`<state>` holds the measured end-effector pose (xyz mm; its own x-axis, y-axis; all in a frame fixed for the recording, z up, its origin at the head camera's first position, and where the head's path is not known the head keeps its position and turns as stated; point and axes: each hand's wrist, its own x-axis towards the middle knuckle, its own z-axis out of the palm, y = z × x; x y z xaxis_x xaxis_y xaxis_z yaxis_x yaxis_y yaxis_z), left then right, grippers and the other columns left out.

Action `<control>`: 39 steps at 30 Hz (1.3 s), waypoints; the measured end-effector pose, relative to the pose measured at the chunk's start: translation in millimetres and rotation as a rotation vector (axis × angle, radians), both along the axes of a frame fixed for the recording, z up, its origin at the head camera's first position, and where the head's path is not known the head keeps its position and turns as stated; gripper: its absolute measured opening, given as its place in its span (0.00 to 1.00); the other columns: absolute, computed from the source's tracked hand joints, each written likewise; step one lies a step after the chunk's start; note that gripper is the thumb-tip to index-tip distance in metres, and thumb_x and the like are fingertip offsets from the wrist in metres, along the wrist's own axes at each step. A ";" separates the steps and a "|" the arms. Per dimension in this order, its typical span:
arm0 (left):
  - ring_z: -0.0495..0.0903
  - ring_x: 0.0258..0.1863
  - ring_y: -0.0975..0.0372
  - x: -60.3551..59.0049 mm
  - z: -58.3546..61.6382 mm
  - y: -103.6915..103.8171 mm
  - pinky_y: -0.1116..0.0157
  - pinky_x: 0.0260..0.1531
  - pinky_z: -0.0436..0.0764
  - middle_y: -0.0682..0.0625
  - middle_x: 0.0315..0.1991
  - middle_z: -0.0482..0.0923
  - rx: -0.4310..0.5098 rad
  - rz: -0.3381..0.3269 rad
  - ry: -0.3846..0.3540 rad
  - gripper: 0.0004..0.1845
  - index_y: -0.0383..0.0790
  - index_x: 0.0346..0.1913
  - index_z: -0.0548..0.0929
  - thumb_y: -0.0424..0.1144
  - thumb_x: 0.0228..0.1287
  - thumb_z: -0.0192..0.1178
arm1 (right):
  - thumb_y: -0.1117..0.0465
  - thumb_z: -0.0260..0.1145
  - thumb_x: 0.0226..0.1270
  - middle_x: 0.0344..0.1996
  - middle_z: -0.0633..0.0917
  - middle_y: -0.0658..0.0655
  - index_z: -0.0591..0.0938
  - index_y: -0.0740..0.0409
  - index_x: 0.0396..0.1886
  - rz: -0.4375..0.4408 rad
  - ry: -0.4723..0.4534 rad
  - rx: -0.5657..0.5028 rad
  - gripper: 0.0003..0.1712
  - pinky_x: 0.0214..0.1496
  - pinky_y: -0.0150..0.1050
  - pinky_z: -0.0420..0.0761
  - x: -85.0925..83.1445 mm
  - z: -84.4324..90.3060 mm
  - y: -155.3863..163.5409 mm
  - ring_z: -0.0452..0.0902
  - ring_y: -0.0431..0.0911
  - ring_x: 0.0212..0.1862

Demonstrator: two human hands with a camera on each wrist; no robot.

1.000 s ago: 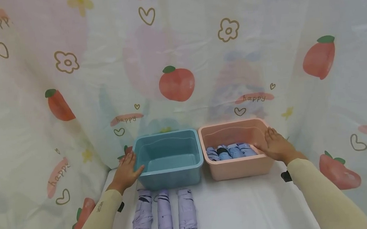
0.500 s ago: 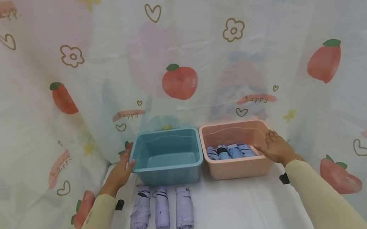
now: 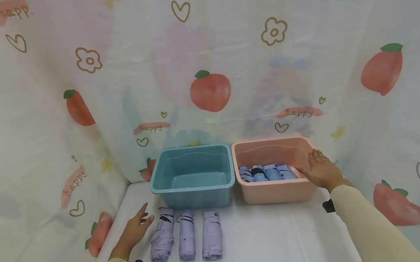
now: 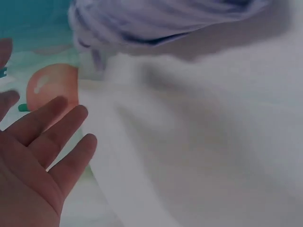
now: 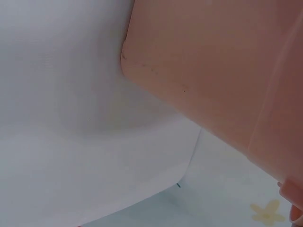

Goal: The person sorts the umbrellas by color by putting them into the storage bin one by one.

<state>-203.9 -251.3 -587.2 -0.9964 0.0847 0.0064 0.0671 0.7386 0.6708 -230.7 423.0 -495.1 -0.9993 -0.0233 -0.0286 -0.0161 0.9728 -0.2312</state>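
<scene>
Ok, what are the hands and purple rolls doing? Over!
Left hand holding nothing. Right hand touching pink bin. Three purple rolls in front of blue bin. Nothing seen between left hand and rolls.

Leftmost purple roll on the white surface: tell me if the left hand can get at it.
Probably yes: the left hand looks open and holds nothing, beside the leftmost purple roll, with only white surface visible between them.
</scene>
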 end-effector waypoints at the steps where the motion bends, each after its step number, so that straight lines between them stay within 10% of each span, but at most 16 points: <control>1: 0.77 0.54 0.42 3.4 -4.3 1.5 0.43 0.51 0.75 0.33 0.58 0.75 -0.002 -0.006 -0.015 0.38 0.42 0.75 0.60 0.55 0.69 0.57 | 0.26 0.37 0.69 0.70 0.41 0.81 0.43 0.83 0.70 -0.002 0.004 0.004 0.62 0.69 0.64 0.35 0.2 -0.2 0.4 0.31 0.72 0.72; 10: 0.80 0.46 0.50 23.1 -26.4 18.0 0.46 0.45 0.78 0.39 0.55 0.78 0.059 -0.031 -0.163 0.34 0.46 0.67 0.76 0.53 0.57 0.69 | 0.26 0.37 0.69 0.70 0.41 0.81 0.44 0.83 0.70 -0.018 0.023 0.008 0.61 0.69 0.65 0.36 4.1 -1.4 4.7 0.33 0.73 0.71; 17: 0.72 0.57 0.35 35.5 -39.2 30.2 0.37 0.52 0.70 0.34 0.64 0.71 0.023 -0.002 -0.218 0.36 0.51 0.67 0.75 0.56 0.55 0.69 | 0.26 0.36 0.69 0.71 0.42 0.81 0.44 0.82 0.70 -0.016 0.016 0.009 0.61 0.69 0.64 0.36 8.2 -7.7 3.7 0.34 0.72 0.71; 32: 0.77 0.49 0.53 37.1 -44.6 25.6 0.59 0.42 0.78 0.35 0.62 0.72 0.382 0.099 -0.217 0.38 0.43 0.65 0.77 0.43 0.47 0.77 | 0.26 0.36 0.69 0.71 0.42 0.80 0.45 0.82 0.71 -0.024 0.014 0.012 0.61 0.70 0.62 0.35 1.7 -7.6 3.3 0.32 0.71 0.72; 39: 0.77 0.41 0.54 43.8 -25.1 14.1 0.60 0.37 0.78 0.35 0.61 0.72 0.421 0.081 -0.252 0.39 0.41 0.67 0.75 0.40 0.48 0.76 | 0.24 0.35 0.67 0.71 0.41 0.79 0.43 0.81 0.71 -0.037 0.010 0.014 0.63 0.70 0.62 0.35 -0.5 -4.6 0.9 0.31 0.70 0.73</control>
